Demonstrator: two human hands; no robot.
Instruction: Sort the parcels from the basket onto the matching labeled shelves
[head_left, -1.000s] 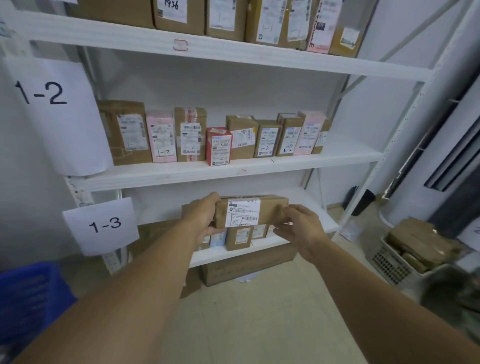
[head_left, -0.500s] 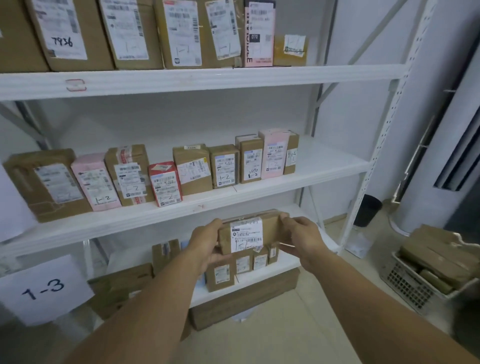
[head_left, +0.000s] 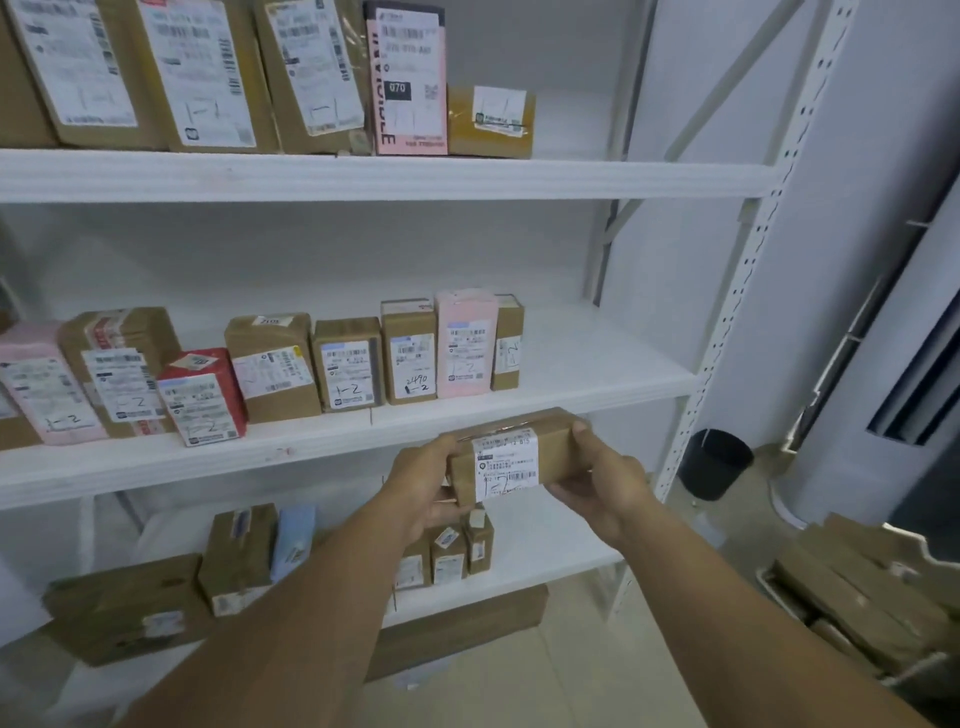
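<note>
White shelves (head_left: 363, 176) are filling most of the view, and a white wall is showing behind them. Both hands are holding one brown parcel (head_left: 511, 457) out in the air, just below the front edge of the middle shelf (head_left: 597, 374). The parcel is lying long-ways and is not touching any shelf. The left hand (head_left: 421, 486) is curling its fingers round the parcel's 9 o'clock end. The right hand (head_left: 597, 480) is gripping the 3 o'clock end, with its thumb lying on top. A white label is facing the camera, and pen marks that look like "1-2" are showing on it.

At 10 o'clock from the parcel, a row of boxes is standing on the middle shelf. A red box (head_left: 202, 397) and a tall pink box (head_left: 466, 343) are standing among the brown ones, and some are showing "1-2". At 12 o'clock, up high, bigger parcels are standing on the top shelf. At 7 o'clock, small boxes are sitting on the bottom shelf (head_left: 545, 551). At 4 o'clock, a white basket (head_left: 768, 578) is sitting on the floor with brown parcels piling up in it. At 3 o'clock, a black bin (head_left: 716, 462) is standing by the shelf post.
</note>
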